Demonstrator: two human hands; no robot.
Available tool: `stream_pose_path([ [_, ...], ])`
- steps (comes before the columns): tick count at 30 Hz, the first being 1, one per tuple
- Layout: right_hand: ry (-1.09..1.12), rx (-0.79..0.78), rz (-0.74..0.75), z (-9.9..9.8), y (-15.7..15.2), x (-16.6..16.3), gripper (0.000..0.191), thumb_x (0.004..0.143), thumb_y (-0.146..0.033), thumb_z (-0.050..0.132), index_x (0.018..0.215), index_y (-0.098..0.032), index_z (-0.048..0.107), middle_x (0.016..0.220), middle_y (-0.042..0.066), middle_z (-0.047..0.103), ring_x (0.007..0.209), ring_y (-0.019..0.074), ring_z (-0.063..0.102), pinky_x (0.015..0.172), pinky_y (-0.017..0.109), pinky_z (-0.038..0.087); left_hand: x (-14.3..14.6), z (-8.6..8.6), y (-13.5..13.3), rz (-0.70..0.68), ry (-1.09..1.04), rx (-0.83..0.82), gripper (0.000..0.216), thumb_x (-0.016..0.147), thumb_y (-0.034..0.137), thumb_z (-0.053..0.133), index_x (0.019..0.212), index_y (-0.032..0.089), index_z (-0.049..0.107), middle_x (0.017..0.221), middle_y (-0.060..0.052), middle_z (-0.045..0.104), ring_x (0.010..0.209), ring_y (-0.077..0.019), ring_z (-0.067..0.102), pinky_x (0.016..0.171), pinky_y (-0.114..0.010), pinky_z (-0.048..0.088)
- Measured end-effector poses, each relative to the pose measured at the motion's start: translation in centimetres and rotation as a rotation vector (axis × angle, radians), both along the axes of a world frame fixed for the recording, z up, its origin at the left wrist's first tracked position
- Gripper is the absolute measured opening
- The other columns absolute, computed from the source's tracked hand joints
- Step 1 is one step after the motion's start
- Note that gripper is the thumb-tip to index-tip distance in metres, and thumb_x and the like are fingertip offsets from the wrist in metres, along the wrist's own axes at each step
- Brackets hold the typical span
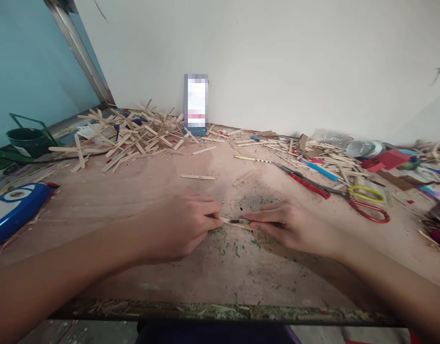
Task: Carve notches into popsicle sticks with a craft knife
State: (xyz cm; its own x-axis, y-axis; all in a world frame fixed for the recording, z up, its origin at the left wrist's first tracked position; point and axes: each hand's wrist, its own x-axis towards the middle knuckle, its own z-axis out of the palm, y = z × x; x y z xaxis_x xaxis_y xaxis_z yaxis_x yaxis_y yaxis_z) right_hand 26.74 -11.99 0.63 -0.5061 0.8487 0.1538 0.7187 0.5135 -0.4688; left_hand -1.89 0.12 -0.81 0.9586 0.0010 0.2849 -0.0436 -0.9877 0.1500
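Observation:
Near the middle of the table, my left hand (193, 223) is closed in a pinch on one end of a pale wooden craft stick (245, 227). My right hand (293, 223) grips a slim tool with a dark and silver tip (236, 221), which looks like a craft knife. Its tip lies over or against the stick, close to my left fingertips; its handle is mostly hidden in my right fingers. Just beyond my hands lies another craft stick (197, 177), with a thin piece (243, 178) to its right. Green flecks are scattered on the wood below.
A jumbled pile of craft sticks (148, 134) stands back left beside a propped-up phone (197, 102). To the right lie a pencil (253, 159), red-handled pliers (309, 185), scissors (369, 210), and a plastic bottle (363, 148). A blue object (29, 205) sits at the left edge.

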Motion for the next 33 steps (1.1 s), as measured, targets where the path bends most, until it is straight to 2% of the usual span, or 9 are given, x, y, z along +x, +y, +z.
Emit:
stream_pose_path([
  [6, -0.001, 0.027, 0.028, 0.76, -0.43, 0.42, 0.032, 0.114, -0.025, 0.059, 0.128, -0.01, 0.083, 0.088, 0.008, 0.084, 0.061, 0.0139, 0.069, 0.057, 0.028, 0.046, -0.13, -0.21, 0.07, -0.004, 0.007, -0.012, 0.037, 0.105, 0.008, 0.046, 0.119, 0.014, 0.079, 0.11, -0.008, 0.076, 0.098, -0.0265, 0.071, 0.085, -0.043, 0.054],
  [10, 0.017, -0.038, 0.049, 0.8, -0.49, 0.23, 0.029, 0.112, -0.023, 0.061, 0.128, -0.012, 0.083, 0.095, 0.008, 0.086, 0.07, 0.0148, 0.075, 0.062, 0.028, 0.05, -0.12, -0.25, 0.06, -0.005, -0.006, -0.012, 0.036, 0.106, 0.008, 0.045, 0.118, 0.015, 0.079, 0.113, -0.007, 0.077, 0.101, -0.0265, 0.071, 0.087, -0.044, 0.055],
  [13, 0.03, -0.022, 0.017, 0.53, -0.39, 0.11, 0.029, 0.112, -0.025, 0.061, 0.127, -0.012, 0.083, 0.097, 0.009, 0.086, 0.073, 0.0163, 0.077, 0.066, 0.028, 0.052, -0.15, -0.26, 0.09, -0.016, -0.004, 0.016, 0.037, 0.107, 0.008, 0.044, 0.117, 0.014, 0.078, 0.114, -0.008, 0.077, 0.102, -0.0269, 0.071, 0.087, -0.044, 0.055],
  [18, 0.055, -0.026, -0.017, 0.14, -0.32, -0.18, 0.03, 0.113, -0.026, 0.061, 0.131, -0.014, 0.081, 0.112, 0.01, 0.087, 0.089, 0.0199, 0.083, 0.077, 0.029, 0.058, -0.14, -0.38, 0.11, -0.023, -0.024, 0.053, 0.036, 0.107, 0.009, 0.044, 0.116, 0.015, 0.078, 0.114, -0.009, 0.079, 0.102, -0.0267, 0.072, 0.087, -0.043, 0.056],
  [21, 0.084, -0.064, 0.009, 0.13, -0.44, -0.4, 0.028, 0.113, -0.028, 0.063, 0.126, -0.015, 0.083, 0.107, 0.008, 0.088, 0.082, 0.016, 0.082, 0.071, 0.024, 0.058, -0.02, -0.4, 0.1, -0.026, -0.027, 0.057, 0.034, 0.106, 0.008, 0.045, 0.114, 0.016, 0.077, 0.113, -0.008, 0.079, 0.104, -0.0259, 0.072, 0.089, -0.042, 0.056],
  [26, 0.084, -0.06, -0.024, 0.22, -0.51, -0.45, 0.029, 0.113, -0.025, 0.061, 0.13, -0.013, 0.082, 0.111, 0.012, 0.087, 0.086, 0.0192, 0.082, 0.074, 0.028, 0.057, 0.04, -0.21, 0.09, -0.021, -0.023, 0.078, 0.032, 0.105, 0.008, 0.047, 0.112, 0.017, 0.076, 0.114, -0.008, 0.079, 0.105, -0.0252, 0.073, 0.09, -0.041, 0.055],
  [30, 0.084, -0.104, 0.024, 0.61, -0.54, -0.29, 0.027, 0.112, -0.028, 0.063, 0.123, -0.016, 0.085, 0.1, 0.009, 0.087, 0.075, 0.0163, 0.079, 0.065, 0.026, 0.054, -0.11, -0.16, 0.05, -0.018, -0.01, 0.075, 0.03, 0.105, 0.008, 0.048, 0.112, 0.017, 0.076, 0.113, -0.008, 0.078, 0.105, -0.0257, 0.073, 0.09, -0.042, 0.054],
  [33, 0.05, -0.075, 0.008, 0.97, -0.57, -0.05, 0.029, 0.112, -0.025, 0.06, 0.122, -0.014, 0.085, 0.091, 0.009, 0.086, 0.064, 0.0153, 0.073, 0.059, 0.027, 0.049, -0.21, -0.12, -0.07, -0.02, -0.005, 0.047, 0.03, 0.105, 0.008, 0.048, 0.11, 0.018, 0.076, 0.111, -0.008, 0.078, 0.103, -0.0258, 0.072, 0.088, -0.042, 0.053],
])
